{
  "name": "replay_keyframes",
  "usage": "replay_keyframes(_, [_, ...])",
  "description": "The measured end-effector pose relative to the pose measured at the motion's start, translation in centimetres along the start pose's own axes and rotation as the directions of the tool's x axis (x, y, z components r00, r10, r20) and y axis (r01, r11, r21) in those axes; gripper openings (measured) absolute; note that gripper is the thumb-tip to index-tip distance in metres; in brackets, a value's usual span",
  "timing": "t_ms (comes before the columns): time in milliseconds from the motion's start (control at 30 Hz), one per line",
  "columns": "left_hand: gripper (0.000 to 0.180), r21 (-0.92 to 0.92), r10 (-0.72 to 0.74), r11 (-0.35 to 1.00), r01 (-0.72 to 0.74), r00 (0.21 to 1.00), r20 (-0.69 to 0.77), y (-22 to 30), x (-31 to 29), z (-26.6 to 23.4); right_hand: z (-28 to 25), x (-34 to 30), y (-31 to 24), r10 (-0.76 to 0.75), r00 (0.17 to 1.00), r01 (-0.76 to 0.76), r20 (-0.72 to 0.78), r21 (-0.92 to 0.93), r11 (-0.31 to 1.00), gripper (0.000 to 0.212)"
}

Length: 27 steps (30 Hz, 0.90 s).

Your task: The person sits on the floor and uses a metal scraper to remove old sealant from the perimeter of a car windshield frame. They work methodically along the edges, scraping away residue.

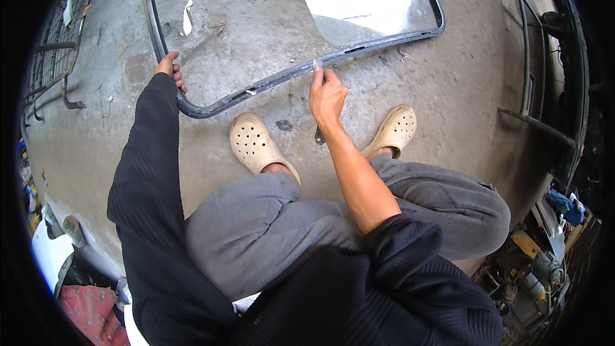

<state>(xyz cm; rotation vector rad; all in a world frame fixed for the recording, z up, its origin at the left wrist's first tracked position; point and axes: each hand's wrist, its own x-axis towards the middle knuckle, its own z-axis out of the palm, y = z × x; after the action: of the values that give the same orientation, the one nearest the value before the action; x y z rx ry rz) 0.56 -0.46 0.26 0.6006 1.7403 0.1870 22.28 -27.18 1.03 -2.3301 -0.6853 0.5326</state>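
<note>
1. Black frame, round-cornered and scuffed grey, was just ahead of the person's beige clogs, over the concrete floor; whether its near edge touched the floor could not be told.
2. Glass filled only the right part of the frame, with a bright reflection across it; floor showed through the left part.
3. Left hand: fingers closed round the frame's left side, above the near corner.
4. Right hand: thumb and forefinger pinched together on a small pale piece at the near rail, the other fingers curled in.
5. Behind the right wrist, a dark tool was partly hidden.
6. Bright packs crowded the far left edge, any print too small and blurred to read.
7. Below them stood a dull canister, its contents not discernible.
8. At lower right, mixed parts were heaped together, near a blue cloth.
</note>
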Motion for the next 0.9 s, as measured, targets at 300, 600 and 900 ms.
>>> replay_keyframes(300, [0.043,0.003,-0.005,1.000,0.005,1.000,-0.017,0.2,0.0,-0.1,-1.0,0.6,-1.4,0.050,0.998,-0.051,-0.036,-0.046,0.998,0.036])
replay_keyframes(600, [0.044,0.004,-0.005,1.000,0.005,0.999,-0.044,0.0,-1.3,0.7,-1.7,1.3,-1.4,0.060,0.998,-0.060,-0.008,-0.123,0.991,0.035])
replay_keyframes(900, [0.044,-0.013,0.004,1.000,-0.005,0.999,-0.039,0.2,-0.5,0.2,-2.0,1.7,-1.9,0.106,0.994,-0.105,0.002,-0.168,0.980,0.034])
